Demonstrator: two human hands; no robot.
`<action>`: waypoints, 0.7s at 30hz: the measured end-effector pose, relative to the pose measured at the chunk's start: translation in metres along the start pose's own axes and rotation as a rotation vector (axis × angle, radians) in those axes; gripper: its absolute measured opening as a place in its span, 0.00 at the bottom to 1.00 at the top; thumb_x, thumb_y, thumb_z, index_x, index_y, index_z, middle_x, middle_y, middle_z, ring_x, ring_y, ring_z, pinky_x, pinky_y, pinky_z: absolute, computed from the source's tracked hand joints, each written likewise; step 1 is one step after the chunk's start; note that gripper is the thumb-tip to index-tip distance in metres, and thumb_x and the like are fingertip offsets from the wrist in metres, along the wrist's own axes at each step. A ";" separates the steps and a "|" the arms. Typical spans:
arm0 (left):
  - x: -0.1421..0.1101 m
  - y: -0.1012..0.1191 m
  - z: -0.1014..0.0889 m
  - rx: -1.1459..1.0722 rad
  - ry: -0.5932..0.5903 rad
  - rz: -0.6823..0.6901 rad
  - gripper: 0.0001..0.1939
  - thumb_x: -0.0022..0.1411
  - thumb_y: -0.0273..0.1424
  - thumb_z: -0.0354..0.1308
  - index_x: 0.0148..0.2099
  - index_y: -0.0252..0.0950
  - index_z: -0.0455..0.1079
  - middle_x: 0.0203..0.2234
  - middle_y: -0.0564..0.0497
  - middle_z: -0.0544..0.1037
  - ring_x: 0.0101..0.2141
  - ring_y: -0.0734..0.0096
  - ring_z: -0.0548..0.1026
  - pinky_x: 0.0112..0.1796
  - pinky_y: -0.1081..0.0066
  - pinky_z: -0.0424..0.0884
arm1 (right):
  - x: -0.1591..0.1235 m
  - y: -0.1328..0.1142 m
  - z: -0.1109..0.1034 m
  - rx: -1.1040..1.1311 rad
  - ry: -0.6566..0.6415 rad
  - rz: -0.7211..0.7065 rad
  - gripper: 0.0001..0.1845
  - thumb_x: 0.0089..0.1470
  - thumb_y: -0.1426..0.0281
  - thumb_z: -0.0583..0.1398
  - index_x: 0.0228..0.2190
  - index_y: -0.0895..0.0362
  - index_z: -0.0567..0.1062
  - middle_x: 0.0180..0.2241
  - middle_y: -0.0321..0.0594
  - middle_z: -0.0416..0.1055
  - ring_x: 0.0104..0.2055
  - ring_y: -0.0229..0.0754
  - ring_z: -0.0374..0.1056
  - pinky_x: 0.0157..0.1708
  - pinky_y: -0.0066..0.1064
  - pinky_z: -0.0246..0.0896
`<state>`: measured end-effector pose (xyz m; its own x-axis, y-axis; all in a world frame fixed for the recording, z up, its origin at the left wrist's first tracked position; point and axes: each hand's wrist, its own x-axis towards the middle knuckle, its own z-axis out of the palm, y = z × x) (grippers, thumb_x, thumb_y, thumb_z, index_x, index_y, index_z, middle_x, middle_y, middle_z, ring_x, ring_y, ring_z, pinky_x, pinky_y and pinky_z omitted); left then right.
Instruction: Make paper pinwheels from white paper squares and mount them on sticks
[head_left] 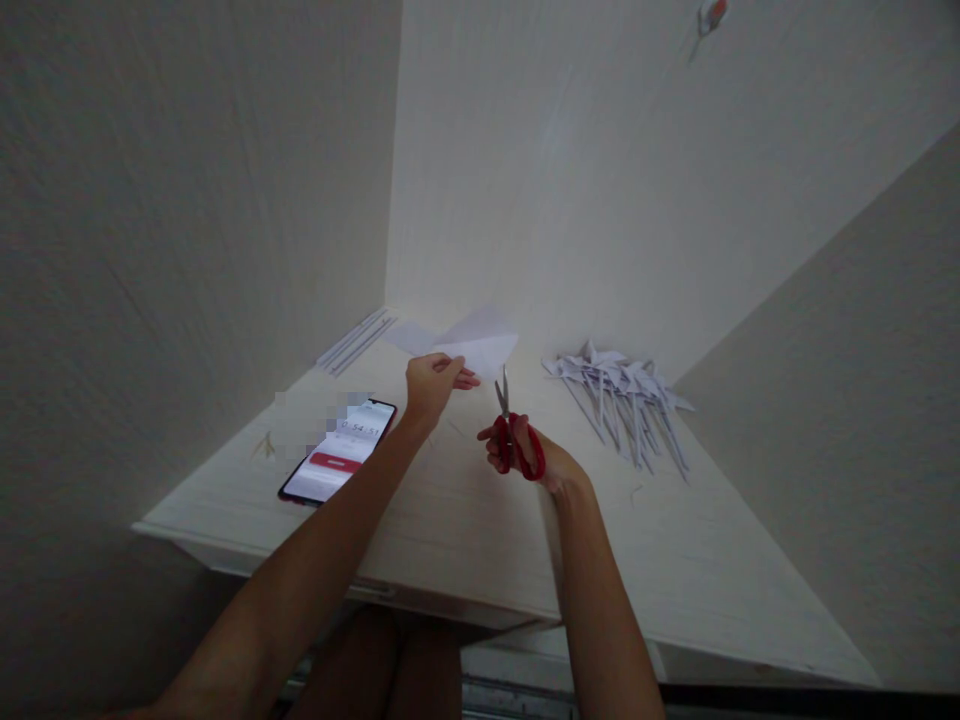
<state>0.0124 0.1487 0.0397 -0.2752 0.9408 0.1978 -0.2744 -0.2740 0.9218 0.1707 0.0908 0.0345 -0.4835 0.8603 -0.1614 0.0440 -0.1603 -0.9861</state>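
A white, wood-grained tabletop (465, 520) bears a black-edged smartphone (319, 482), screen lit, at 9 o'clock; thin white paper sticks (357, 345) at 10; a flat white paper sheet (409, 336) at 11; and heaped white paper pinwheels on thin sticks (626, 385) at 2.

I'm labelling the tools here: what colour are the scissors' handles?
Red; the head view shows the handles best.

On the smartphone (341, 455), lying on the tabletop (457, 520), I can read large digits that look like 0:54:51, though part of the display is pixelated and blurred. There is lettering on its red button (335, 463) too, too small for me to make out.
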 end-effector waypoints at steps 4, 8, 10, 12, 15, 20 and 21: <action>-0.002 0.001 0.001 0.021 -0.037 -0.003 0.09 0.49 0.27 0.56 0.20 0.29 0.64 0.16 0.48 0.74 0.18 0.71 0.74 0.21 0.74 0.72 | 0.004 0.005 -0.003 0.029 -0.052 0.001 0.40 0.37 0.38 0.52 0.33 0.63 0.70 0.24 0.37 0.61 0.22 0.34 0.58 0.20 0.28 0.48; -0.004 0.003 0.002 0.034 -0.071 -0.025 0.10 0.49 0.27 0.56 0.19 0.30 0.63 0.16 0.48 0.74 0.17 0.71 0.74 0.20 0.74 0.71 | 0.005 0.008 -0.004 0.033 -0.063 -0.016 0.41 0.38 0.38 0.50 0.33 0.64 0.71 0.22 0.36 0.60 0.21 0.33 0.58 0.20 0.27 0.49; -0.005 0.004 0.003 0.047 -0.085 -0.032 0.10 0.49 0.27 0.56 0.19 0.30 0.63 0.16 0.48 0.74 0.17 0.71 0.74 0.20 0.74 0.71 | 0.005 0.007 -0.003 0.038 -0.061 -0.007 0.40 0.38 0.38 0.50 0.33 0.63 0.70 0.23 0.36 0.60 0.22 0.33 0.57 0.21 0.27 0.49; -0.006 0.004 0.004 0.057 -0.096 -0.034 0.10 0.49 0.27 0.56 0.19 0.31 0.63 0.15 0.48 0.74 0.17 0.71 0.74 0.20 0.74 0.71 | 0.004 0.006 -0.003 0.051 -0.066 0.006 0.40 0.38 0.38 0.50 0.33 0.63 0.70 0.23 0.36 0.60 0.22 0.33 0.57 0.21 0.27 0.49; -0.006 0.003 0.004 0.061 -0.110 -0.038 0.09 0.49 0.27 0.56 0.19 0.31 0.63 0.14 0.48 0.74 0.16 0.72 0.73 0.20 0.74 0.70 | 0.005 0.006 -0.003 0.072 -0.081 0.011 0.40 0.37 0.38 0.51 0.32 0.63 0.70 0.23 0.36 0.60 0.22 0.33 0.57 0.22 0.27 0.49; -0.007 0.001 0.004 0.056 -0.139 -0.038 0.10 0.50 0.27 0.55 0.19 0.30 0.64 0.15 0.48 0.74 0.17 0.72 0.74 0.20 0.74 0.71 | 0.007 0.009 -0.006 0.086 -0.103 -0.006 0.38 0.40 0.39 0.50 0.32 0.63 0.69 0.23 0.36 0.59 0.22 0.33 0.57 0.22 0.27 0.47; -0.007 0.001 0.004 0.053 -0.142 -0.034 0.10 0.50 0.27 0.55 0.19 0.30 0.64 0.15 0.48 0.74 0.17 0.72 0.74 0.20 0.74 0.71 | 0.007 0.010 -0.006 0.089 -0.107 -0.009 0.38 0.40 0.39 0.50 0.32 0.63 0.69 0.24 0.36 0.60 0.22 0.33 0.57 0.22 0.27 0.47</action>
<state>0.0176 0.1429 0.0405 -0.1323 0.9691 0.2080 -0.2311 -0.2342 0.9443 0.1733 0.0984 0.0235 -0.5738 0.8065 -0.1425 -0.0362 -0.1989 -0.9794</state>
